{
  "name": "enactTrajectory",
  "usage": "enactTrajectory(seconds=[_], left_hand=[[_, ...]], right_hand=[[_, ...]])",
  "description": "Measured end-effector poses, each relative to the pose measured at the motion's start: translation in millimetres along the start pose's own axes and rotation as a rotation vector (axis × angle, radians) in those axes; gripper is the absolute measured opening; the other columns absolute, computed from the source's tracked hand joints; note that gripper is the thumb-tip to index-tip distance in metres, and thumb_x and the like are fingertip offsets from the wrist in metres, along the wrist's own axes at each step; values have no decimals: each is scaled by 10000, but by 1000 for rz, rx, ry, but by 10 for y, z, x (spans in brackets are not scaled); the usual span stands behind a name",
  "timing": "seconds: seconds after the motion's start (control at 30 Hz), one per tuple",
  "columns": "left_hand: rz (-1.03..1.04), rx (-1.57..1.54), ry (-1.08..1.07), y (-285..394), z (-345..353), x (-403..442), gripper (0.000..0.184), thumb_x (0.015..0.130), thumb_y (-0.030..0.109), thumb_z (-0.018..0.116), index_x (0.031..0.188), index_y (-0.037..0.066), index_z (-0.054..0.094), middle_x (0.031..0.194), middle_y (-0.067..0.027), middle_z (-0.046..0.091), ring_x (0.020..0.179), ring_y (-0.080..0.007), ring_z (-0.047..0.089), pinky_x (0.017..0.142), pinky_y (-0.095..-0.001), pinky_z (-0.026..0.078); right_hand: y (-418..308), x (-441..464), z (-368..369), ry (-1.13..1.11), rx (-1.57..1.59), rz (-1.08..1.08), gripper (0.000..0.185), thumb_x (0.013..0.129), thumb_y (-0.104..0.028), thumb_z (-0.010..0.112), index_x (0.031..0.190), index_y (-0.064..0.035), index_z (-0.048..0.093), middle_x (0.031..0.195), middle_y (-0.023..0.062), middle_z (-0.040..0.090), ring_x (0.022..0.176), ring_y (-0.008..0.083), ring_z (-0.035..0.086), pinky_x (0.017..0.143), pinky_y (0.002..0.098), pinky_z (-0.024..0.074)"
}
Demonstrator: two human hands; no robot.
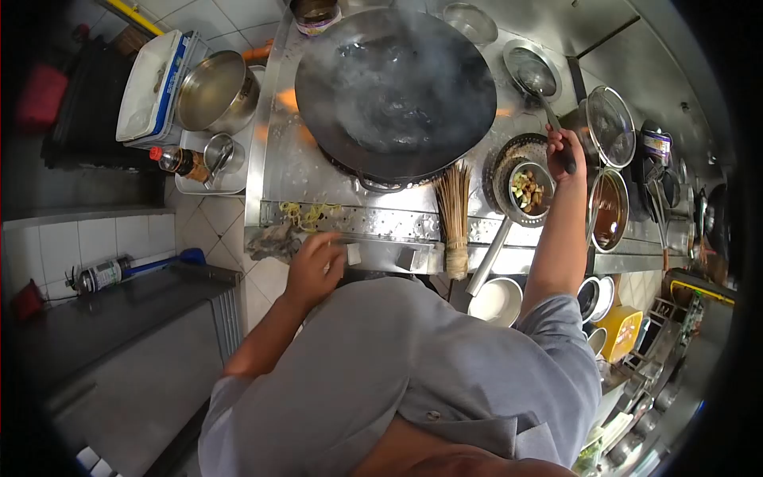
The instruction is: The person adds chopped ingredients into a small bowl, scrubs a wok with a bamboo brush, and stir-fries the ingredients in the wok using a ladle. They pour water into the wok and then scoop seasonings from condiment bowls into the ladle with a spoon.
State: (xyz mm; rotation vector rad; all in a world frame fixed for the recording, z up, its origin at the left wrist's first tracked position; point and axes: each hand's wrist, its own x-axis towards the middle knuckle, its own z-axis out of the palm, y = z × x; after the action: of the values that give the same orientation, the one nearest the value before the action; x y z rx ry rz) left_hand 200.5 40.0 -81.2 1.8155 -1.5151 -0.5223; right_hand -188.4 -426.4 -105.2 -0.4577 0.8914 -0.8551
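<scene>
Toward the counter's [373,253] far right corner, your ladle [548,112] has its head over a round dish [559,77]; can't tell if they touch. Right hand [576,151]: fingers wrapped around the ladle's dark grip. Left hand [315,270]: by the near edge, left of middle, fingers loosely curled and apart, nothing visible in them.

Handling, my judgement: that grip at the handle's end gives reach, but a full head would twist it. Firm up the thumb, lift level, let it drip over the dish. Watch the sieve [612,127] at the right edge, just beside your wrist. Forearm runs close past the pan [520,216] of diced food [526,189]; don't clip it. Wok [396,91] is steaming, flame [288,99] showing at its left: route low and slow, sleeve clear. Left hand is best off the hot metal.

Text check: purple-marked can [318,22] by the far left corner, purple-labelled jar [657,145] past the right edge, red-capped bottle [184,163] past the left, yellow tub [620,334] beyond the near right corner. All printed or labelled, no wording or brand legible.
</scene>
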Motion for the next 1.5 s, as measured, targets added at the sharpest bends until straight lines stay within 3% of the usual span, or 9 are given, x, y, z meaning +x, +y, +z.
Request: enactTrajectory(seconds=[0.13,0.43,0.57,0.77,0.87,0.93,1.07,1.27,1.5], left_hand=[[372,57,85,191,208,776,247,817,87,691,1053,16,672,1218,-162,609,1105,-369,611,1018,-449,458],[356,76,-148,-51,670,1296,405,844,203,683,1210,31,653,959,-125,632,900,-331,592,795,-453,459],[413,56,-128,-29,571,1237,419,836,200,690,1220,36,650,971,-132,631,938,-335,590,824,-455,459],[497,66,-85,-85,444,1032,362,824,182,700,1164,55,685,1236,-139,630,1178,-351,570,1043,-483,430],[491,-20,-73,-162,273,800,294,816,139,703,1096,51,710,1311,-156,598,1309,-341,501,1182,-467,317],[412,-125,-74,-237,119,567,240,842,117,691,1069,41,704,1297,-158,610,1281,-337,539,1110,-451,405],[210,-316,-35,-511,-152,52,176,871,74,677,1036,13,692,1175,-149,660,1097,-312,651,944,-359,506],[-11,-302,-43,-779,-420,-422,132,884,58,669,1004,6,681,1083,-140,673,1000,-281,667,875,-343,523],[-215,-332,-74,-1005,-284,-423,190,917,123,680,1070,11,659,1125,-133,663,1025,-267,655,863,-359,534]], right_hand=[[132,-730,236,-69,-5,-17,353,968,-182,527,1242,41,537,786,-34,535,555,60,480,541,221,483],[681,-2488,1034,-2,-350,-156,454,934,-216,518,1294,58,538,747,-6,509,455,70,443,462,241,468],[945,-3008,1308,61,-436,-61,516,880,-213,570,1316,61,539,712,11,520,440,96,467,432,257,487],[1537,-3423,1387,114,-590,1,593,835,-71,597,1400,61,480,699,25,554,440,128,531,441,266,491],[1977,-3387,1070,205,-1198,-57,657,870,-42,606,1499,-45,419,805,113,644,579,199,647,551,358,523],[2275,-3302,869,239,-1738,-433,718,863,-69,661,1527,-153,399,1005,189,675,818,348,703,715,431,561],[2540,-3373,1030,112,-1738,-447,677,863,-22,653,1498,-102,430,1218,203,654,1061,366,670,881,412,546],[2947,-3047,1592,-390,-1581,-450,713,870,-102,665,1521,-211,395,1071,180,648,869,398,662,770,470,559],[3737,-2238,1996,-351,-1892,-245,663,922,-77,511,1545,-241,350,1106,188,608,890,401,671,814,492,551]])
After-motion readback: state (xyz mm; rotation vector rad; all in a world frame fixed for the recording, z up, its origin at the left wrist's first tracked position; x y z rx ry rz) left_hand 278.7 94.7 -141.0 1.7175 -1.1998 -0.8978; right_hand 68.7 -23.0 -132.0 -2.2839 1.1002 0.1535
